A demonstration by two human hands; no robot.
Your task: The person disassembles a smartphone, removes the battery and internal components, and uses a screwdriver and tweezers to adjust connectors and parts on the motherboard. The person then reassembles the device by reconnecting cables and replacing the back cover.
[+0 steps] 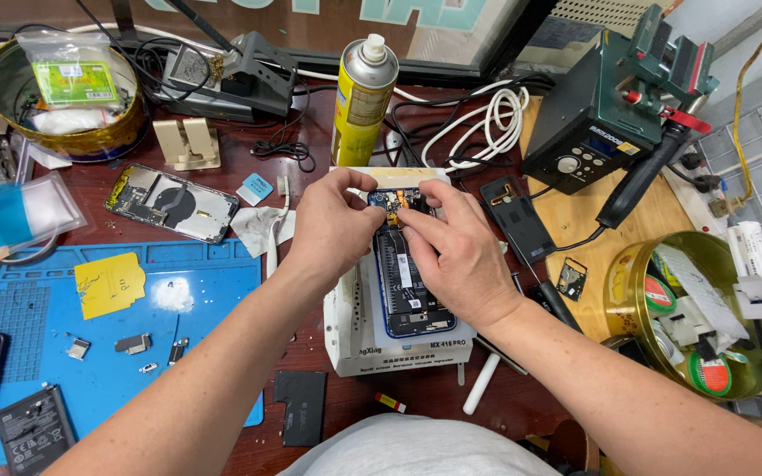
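- step in hand, as i judge it: working on the top end of the opened phone (409,282), which lies back-off on a white box (354,339) mid-bench.
- left hand (332,231) pinches at the phone's upper edge; right hand (460,256) presses fingertips on the small board there.
- next move calls for fine, light fingertip pressure; parts are tiny, and both hands hide the exact contact.

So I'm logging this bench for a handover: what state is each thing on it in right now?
Opened phone: back off, insides showing, lying on a white box.
Left hand: fingers pinching at the phone's top end.
Right hand: fingers pressing at the same end.
Second phone: back off, lying flat.
Spray can: upright, nozzle on.
White cable: coiled.
Blue mat: flat, small parts on it.
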